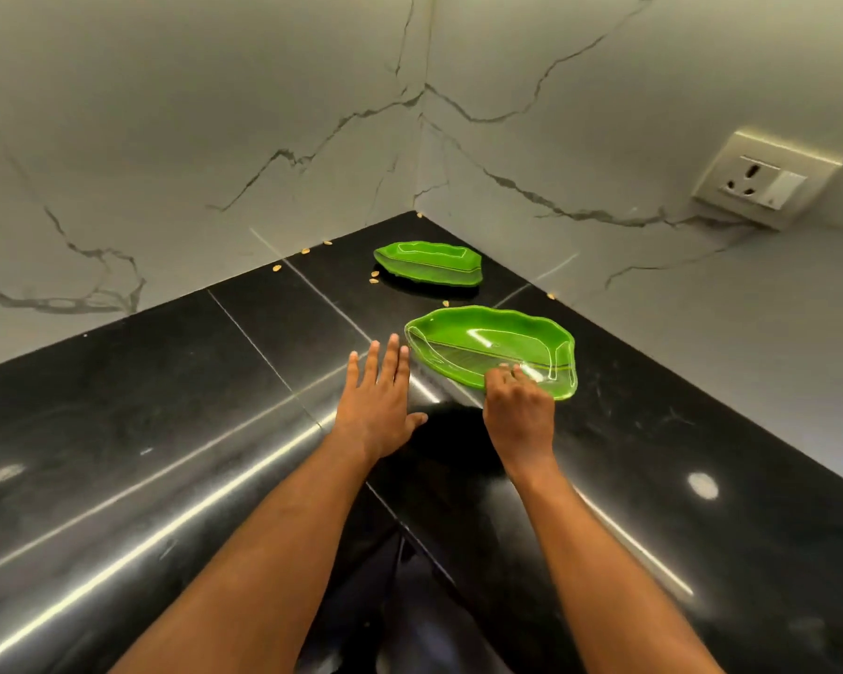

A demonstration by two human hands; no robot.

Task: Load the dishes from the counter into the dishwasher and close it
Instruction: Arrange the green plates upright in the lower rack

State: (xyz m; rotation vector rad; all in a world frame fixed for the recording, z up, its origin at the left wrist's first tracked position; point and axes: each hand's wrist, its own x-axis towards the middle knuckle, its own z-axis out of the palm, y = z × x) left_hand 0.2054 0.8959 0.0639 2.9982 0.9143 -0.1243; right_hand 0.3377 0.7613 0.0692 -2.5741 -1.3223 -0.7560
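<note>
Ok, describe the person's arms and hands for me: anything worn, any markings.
Both arms are bare up to the frame's edge: no sleeves show on the left forearm or the right forearm. The left hand and right hand wear no gloves, and no ring, watch or bracelet is visible. No markings show.

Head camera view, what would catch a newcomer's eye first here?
Two bright green leaf-shaped plates stand out on the glossy black counter: the far plate by the wall corner, and the near plate, whose front rim the right hand grips. The left hand is spread open just left of it. Small pale seeds lie scattered around the far plate.
</note>
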